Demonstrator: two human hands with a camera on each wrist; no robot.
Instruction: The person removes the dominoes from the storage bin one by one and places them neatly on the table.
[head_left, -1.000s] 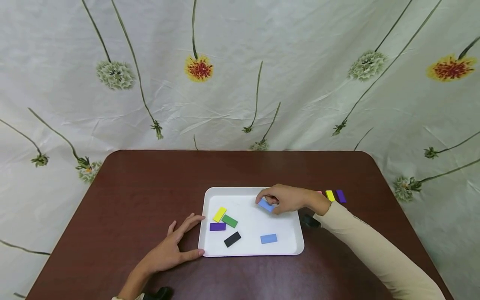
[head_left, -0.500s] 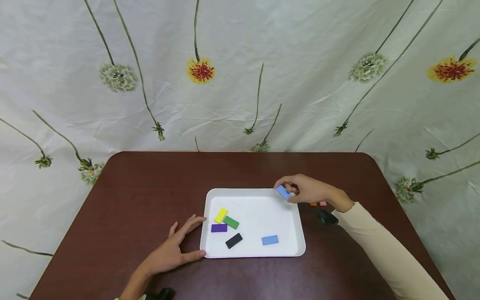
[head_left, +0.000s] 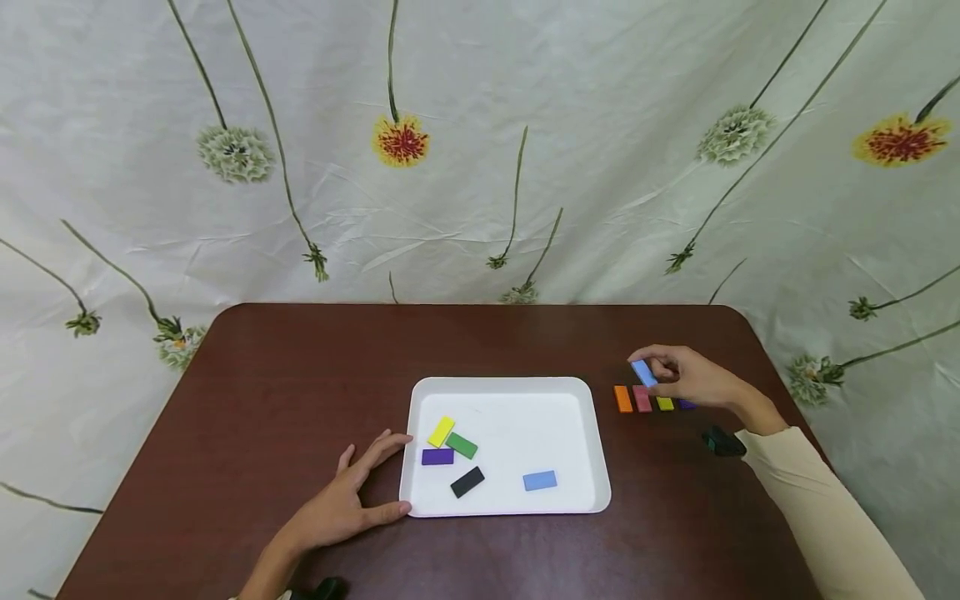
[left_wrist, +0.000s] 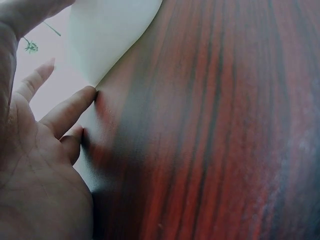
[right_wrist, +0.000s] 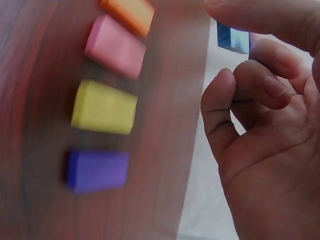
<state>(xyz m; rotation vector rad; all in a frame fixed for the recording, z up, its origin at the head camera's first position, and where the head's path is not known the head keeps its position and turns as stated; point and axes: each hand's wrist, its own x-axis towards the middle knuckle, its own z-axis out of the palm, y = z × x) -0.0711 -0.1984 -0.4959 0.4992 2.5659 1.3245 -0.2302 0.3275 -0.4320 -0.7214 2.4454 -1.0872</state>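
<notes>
My right hand (head_left: 693, 379) pinches a light blue block (head_left: 643, 372) between thumb and fingers, above a row of blocks right of the white tray (head_left: 517, 507). That row holds an orange block (head_left: 623, 399), a pink block (head_left: 642, 399), a yellow block (right_wrist: 105, 107) and a purple block (right_wrist: 98, 170). My left hand (head_left: 341, 500) rests at the tray's left side, thumb and fingertips touching its rim. On the tray lie a yellow block (head_left: 441, 431), a green block (head_left: 462, 445), a purple block (head_left: 438, 457), a black block (head_left: 467, 482) and another light blue block (head_left: 540, 481).
The dark brown wooden table (head_left: 337, 350) has rounded far corners. Behind it hangs a pale cloth (head_left: 450, 233) printed with flowers. A black device (head_left: 723, 442) sits at my right wrist, beside the cream sleeve.
My right hand has carried the light blue block from over the tray rightward to above the row, whose orange and pink blocks now show. The left hand keeps its place at the rim.
</notes>
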